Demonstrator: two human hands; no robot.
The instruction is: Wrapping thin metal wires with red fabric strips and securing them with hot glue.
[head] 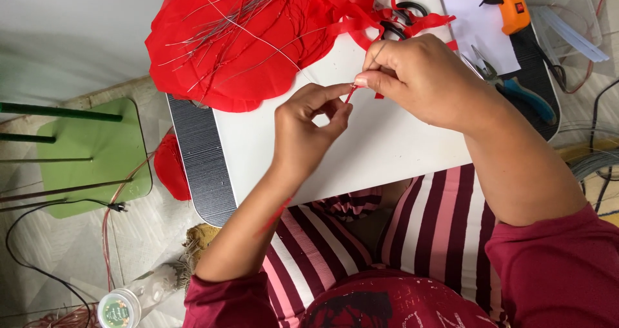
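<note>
Thumb and forefinger of the left hand (308, 127) pinch the lower end of a thin red-wrapped wire (350, 94); the remaining fingers curl loosely toward the palm. The right hand (419, 76) pinches the upper end of the same wire between thumb and forefinger, its other fingers folded in, so both hands are closed on this one piece. The wire lies between the two pinches, just above the white board (361, 154), with only a short length exposed. Its long axis runs diagonally, lower end toward the left hand, upper end toward the right hand and away from the person; the rest is hidden under the fingers.

A strip of red paper (412, 25) trails from behind the right hand toward black-handled scissors (403, 18), which it partly covers. Beyond the left hand, a pile of red crepe paper (219, 50) overhangs the board's far corner, with a loose bundle of bare thin wires (238, 9) lying on it. To the right, blue-handled pliers (516, 89) lie near the right wrist, partly hidden by the forearm, and an orange glue gun (506, 2) rests on a white sheet, with clear glue sticks (570, 31) beside it.

The board rests over the person's striped lap. On the floor to the left stand a green stool (97, 160) and, near the bottom edge, a clear jar (138, 296) lying on its side; its contents cannot be made out.
</note>
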